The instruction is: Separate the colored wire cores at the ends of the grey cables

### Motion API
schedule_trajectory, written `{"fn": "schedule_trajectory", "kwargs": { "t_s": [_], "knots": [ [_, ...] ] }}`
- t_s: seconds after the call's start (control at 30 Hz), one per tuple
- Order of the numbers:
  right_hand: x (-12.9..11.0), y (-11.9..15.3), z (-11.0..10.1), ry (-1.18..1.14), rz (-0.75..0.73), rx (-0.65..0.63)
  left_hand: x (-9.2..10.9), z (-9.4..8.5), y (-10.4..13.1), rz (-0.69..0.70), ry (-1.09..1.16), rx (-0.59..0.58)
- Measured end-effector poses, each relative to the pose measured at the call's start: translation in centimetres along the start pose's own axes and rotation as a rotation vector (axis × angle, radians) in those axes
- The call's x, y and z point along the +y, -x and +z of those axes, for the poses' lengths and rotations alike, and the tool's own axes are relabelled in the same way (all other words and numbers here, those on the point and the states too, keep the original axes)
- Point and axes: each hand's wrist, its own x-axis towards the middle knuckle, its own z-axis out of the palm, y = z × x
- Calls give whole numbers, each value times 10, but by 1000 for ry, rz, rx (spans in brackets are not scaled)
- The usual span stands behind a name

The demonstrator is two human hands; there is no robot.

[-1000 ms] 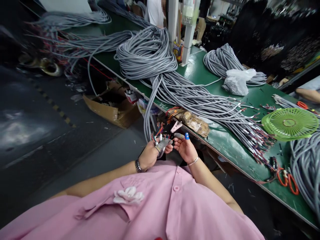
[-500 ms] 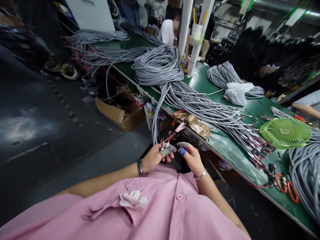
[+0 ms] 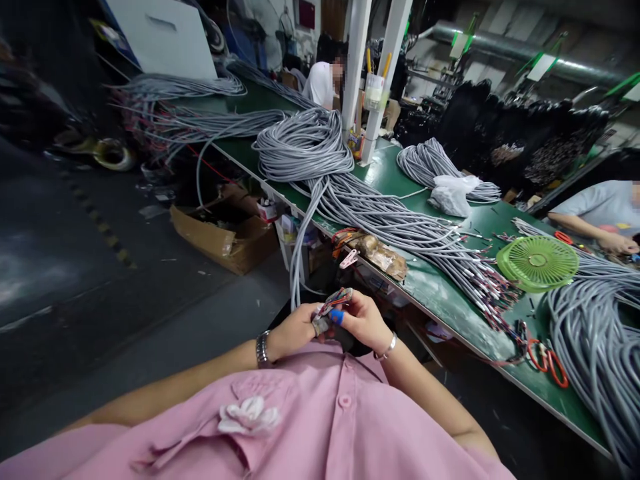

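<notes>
In front of my pink shirt both hands meet over a small bunch of thin coloured wires (image 3: 338, 301). My left hand (image 3: 296, 331) is closed around the lower part of the bunch, close to where grey cables (image 3: 299, 267) hang down from the table edge. Fingers of my right hand (image 3: 367, 324) pinch the same wires from the other side; its thumb carries a blue cover. Grey coverings sit on some fingertips. Exactly where the wires enter the left palm is hidden by the fingers.
On the green table (image 3: 380, 163) lie coiled grey cables (image 3: 305, 143), a green fan (image 3: 538, 262), orange-handled scissors (image 3: 547, 363) and a plastic bag (image 3: 453, 193). A pink clip (image 3: 349, 259) is at the near edge. A cardboard box (image 3: 225, 233) stands on the floor. Two other people sit beyond.
My right hand has moved left onto the wires, which now lie bent across between both hands. Before, it was apart from them. The view has shifted slightly right.
</notes>
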Motion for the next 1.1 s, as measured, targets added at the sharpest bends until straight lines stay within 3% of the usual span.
{"fn": "schedule_trajectory", "kwargs": {
  "t_s": [0.27,0.33,0.43,0.53,0.6,0.73,0.83,1.0,1.1],
  "knots": [
    [3,-12,-4,-23,5,96,6,-13,-4,-38,117,-68],
    [8,-14,-9,11,-9,168,5,-22,-4,-7,236,19],
    [15,-17,-14,77,9,217,2,-39,-6,9,498,250],
    [16,-22,-14,101,39,204,4,-49,-11,11,582,344],
    [12,-29,-12,95,36,182,9,-46,-14,35,542,304],
    [1,-41,-7,72,35,148,20,-31,-22,6,355,116],
    [0,-45,-6,54,44,189,21,-26,-26,-30,210,103],
    [9,-43,-11,-37,90,347,20,-27,-28,-76,150,64],
    [9,-44,-18,-5,112,312,25,-25,-31,-84,141,29]
  ]
}}
